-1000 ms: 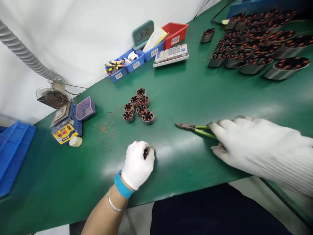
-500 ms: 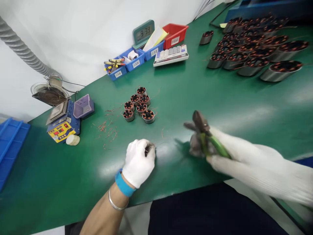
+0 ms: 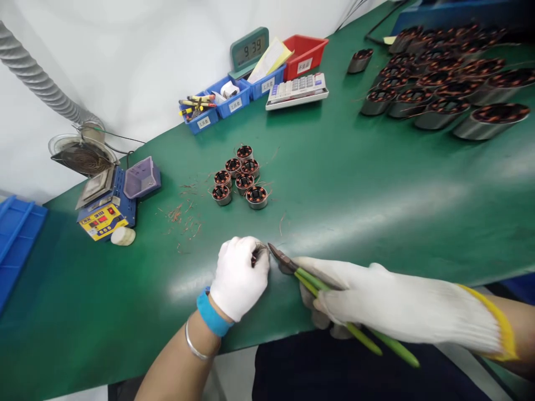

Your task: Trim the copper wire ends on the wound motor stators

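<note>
From my end I make out only a dark sliver of the coil (image 3: 254, 258), resting low over the near part of the table (image 3: 355, 223), because the left hand (image 3: 239, 281) is curled right around it; that cupped grip, I judge, serves to steady a small round part that could otherwise roll. The right hand (image 3: 368, 292) is wrapped around the green handles of the pliers (image 3: 301, 275), tilted so that the tips come in just beside the left fingers, which I read as a way to work close without lifting the coil; whether the tips touch anything is too fine for me to tell. Beyond, seven more coils (image 3: 256, 197) stand upright in a tight cluster, probably kept within easy reach, and to their left lie loose clippings (image 3: 175, 214), near them but clear of the hands. Further left I see the purple tray (image 3: 142, 179) beside the yellow-fronted unit (image 3: 103, 221), with the white puck (image 3: 123, 236) against its front. Along the wall, the blue bins (image 3: 236, 104), the red bin (image 3: 313, 53), the clock (image 3: 251, 49) and the calculator (image 3: 297, 92) seem lined up to leave working room, while a far larger batch (image 3: 442, 114) stands massed at the upper right, one lone coil (image 3: 360, 61) set just apart from it
</note>
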Demonstrator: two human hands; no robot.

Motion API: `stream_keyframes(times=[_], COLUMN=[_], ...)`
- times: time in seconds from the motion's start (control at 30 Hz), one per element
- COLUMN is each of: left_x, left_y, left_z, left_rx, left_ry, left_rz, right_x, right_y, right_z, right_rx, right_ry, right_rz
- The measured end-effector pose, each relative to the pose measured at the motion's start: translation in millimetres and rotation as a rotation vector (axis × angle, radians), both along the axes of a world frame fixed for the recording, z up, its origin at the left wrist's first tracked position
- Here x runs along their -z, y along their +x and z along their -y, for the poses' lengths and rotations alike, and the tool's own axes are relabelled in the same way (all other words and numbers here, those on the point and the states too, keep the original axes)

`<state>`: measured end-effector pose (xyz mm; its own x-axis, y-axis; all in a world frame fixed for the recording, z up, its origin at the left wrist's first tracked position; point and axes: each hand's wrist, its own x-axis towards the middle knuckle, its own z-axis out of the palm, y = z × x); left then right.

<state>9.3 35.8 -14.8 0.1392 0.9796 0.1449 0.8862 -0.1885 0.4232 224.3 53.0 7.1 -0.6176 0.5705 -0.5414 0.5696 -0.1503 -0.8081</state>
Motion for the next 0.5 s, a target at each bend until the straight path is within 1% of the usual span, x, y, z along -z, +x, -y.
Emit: stream_keyframes(times=[0.1, 0.17, 0.27, 0.33, 0.37, 0.4, 0.43, 0.47, 0.5], left_x=[-2.5, -7.1, -16.9, -23.5, -26.9, -30.8, -35.5, -41.1, -47.5], left_y=[-0.5, 1.0, 4.7, 3.9, 1.1, -3.5, -10.1, -18.0, -26.8], left_z=[0.4, 3.3, 11.9, 18.1, 20.7, 22.8, 24.3, 25.4, 26.3], left_rx=[0.023, 0.038, -0.029, -0.055, -0.022, 0.048, 0.149, 0.261, 0.358], left_ry=[-0.016, -0.004, 0.051, 0.041, 0.017, -0.008, -0.032, -0.053, -0.070], left_rz=[-0.019, -0.076, -0.284, -0.423, -0.460, -0.467, -0.438, -0.370, -0.269], right_x=[-4.8, -8.9, -11.4, -9.9, -7.9, -4.7, -0.1, 6.0, 13.7], right_y=[-4.5, -6.6, -6.1, -2.3, 0.8, 4.9, 9.8, 15.6, 22.1], right_z=[0.1, -1.4, -4.3, -6.1, -6.7, -7.1, -7.1, -6.7, -5.8], right_rx=[0.014, 0.009, 0.029, 0.034, 0.032, 0.025, 0.023, 0.030, 0.053], right_ry=[-0.081, -0.077, -0.084, -0.078, -0.062, -0.019, 0.066, 0.198, 0.371], right_rz=[0.086, 0.114, 0.090, 0.064, 0.062, 0.078, 0.115, 0.169, 0.237])
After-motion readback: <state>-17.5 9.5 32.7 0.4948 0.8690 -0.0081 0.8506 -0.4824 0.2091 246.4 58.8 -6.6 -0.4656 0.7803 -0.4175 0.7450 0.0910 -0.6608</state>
